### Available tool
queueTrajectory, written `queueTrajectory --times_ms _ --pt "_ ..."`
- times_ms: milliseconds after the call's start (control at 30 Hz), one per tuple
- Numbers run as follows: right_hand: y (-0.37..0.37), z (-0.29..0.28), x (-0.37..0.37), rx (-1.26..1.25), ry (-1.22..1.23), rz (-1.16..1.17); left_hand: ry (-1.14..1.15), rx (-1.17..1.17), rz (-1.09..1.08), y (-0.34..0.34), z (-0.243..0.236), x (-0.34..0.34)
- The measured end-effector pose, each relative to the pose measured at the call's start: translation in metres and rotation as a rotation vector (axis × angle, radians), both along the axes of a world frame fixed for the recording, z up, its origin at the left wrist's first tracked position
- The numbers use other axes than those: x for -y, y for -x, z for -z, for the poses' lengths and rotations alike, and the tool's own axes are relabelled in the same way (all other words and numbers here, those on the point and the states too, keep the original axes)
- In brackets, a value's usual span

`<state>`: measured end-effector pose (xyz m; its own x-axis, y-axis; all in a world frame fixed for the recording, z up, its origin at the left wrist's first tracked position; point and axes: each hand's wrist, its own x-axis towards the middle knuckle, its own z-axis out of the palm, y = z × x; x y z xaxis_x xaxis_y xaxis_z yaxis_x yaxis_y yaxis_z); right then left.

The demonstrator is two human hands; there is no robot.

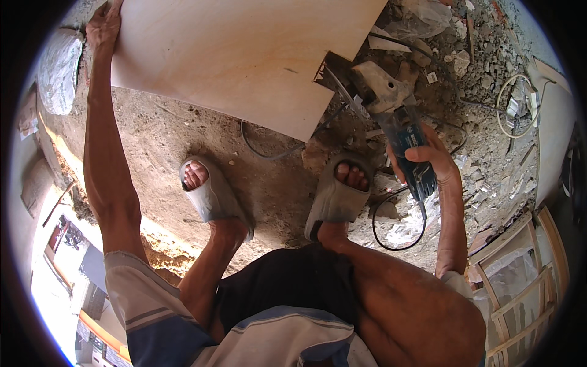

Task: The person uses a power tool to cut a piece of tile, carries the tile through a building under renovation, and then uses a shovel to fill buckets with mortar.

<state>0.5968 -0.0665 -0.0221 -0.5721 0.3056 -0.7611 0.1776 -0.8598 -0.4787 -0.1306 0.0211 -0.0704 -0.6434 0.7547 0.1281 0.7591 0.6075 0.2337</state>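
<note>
A large cream tile (232, 61) with faint brownish marbling leans or lies in front of my feet; which of the two I cannot tell. A squared notch is cut into its right edge. My left hand (104, 27) is closed on the tile's far left edge, arm stretched out. In my right hand (435, 156) is an angle grinder (403, 128) with a dark blue-green body and a dusty pale guard. Its thin disc (344, 85), seen nearly edge-on, stands beside the notch; whether it touches the tile is unclear. The grinder's black cord (397, 248) loops below its rear end.
My sandalled feet (211, 189) stand on a dusty dirt floor. Broken rubble (489, 67) and plastic scraps cover the right side, with cables running through. A coiled pale cable (501, 113) lies farther right. Wooden frames (520, 293) stand at lower right. A clear plastic sheet (60, 73) is at far left.
</note>
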Motion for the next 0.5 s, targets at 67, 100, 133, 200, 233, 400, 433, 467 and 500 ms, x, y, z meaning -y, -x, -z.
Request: queueTrajectory --times_ms 67,100,133,200,233,400,433,467,500 --pt "-0.002 0.001 0.0 -0.014 0.001 -0.011 -0.012 0.019 0.002 -0.003 0.0 0.0" --pt "-0.002 0.002 0.0 -0.013 0.0 -0.015 -0.023 0.036 -0.002 -0.004 0.0 0.0" --pt "-0.003 0.002 0.0 -0.012 0.0 -0.019 -0.034 0.054 -0.007 -0.006 0.0 0.001" --pt "-0.002 0.001 0.001 -0.003 0.002 0.003 -0.053 0.064 0.007 -0.007 0.0 0.001" --pt "-0.002 0.001 0.002 0.001 0.003 0.015 -0.062 0.069 0.014 -0.008 0.0 0.001" --pt "-0.003 -0.001 0.002 0.015 0.007 0.021 -0.045 0.055 0.006 -0.013 -0.003 0.002" --pt "-0.003 -0.002 0.001 0.012 0.004 0.005 -0.032 0.042 0.002 -0.015 -0.003 0.001" --pt "-0.002 -0.002 0.001 0.009 0.007 0.015 -0.033 0.041 0.004 -0.009 -0.002 0.002" --pt "0.0 -0.002 0.002 0.007 0.01 0.025 -0.035 0.04 0.005 -0.003 -0.002 0.002"
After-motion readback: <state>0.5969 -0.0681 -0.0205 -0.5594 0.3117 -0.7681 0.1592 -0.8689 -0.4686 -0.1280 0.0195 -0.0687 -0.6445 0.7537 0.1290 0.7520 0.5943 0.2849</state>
